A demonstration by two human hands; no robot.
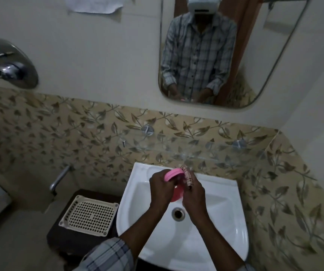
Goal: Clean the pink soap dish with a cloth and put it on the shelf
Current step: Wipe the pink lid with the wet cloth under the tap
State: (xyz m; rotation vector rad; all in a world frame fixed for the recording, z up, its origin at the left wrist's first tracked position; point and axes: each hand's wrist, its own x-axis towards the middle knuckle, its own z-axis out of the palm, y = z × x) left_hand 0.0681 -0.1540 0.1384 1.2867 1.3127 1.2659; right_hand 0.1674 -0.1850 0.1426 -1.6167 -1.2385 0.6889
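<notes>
Both hands are raised over the white sink (223, 218). The left hand (161, 185) grips the pink soap dish (174, 174), which is tilted on edge. The right hand (193, 193) holds a striped cloth (188, 178) against the dish's right side (contact surface partly hidden by the fingers). The drain (178, 214) lies directly below the hands. A white perforated tray (89, 215) rests on a dark stand left of the sink. A glass shelf (196, 151) is mounted on the leaf-patterned tiles, below the mirror (274, 45).
</notes>
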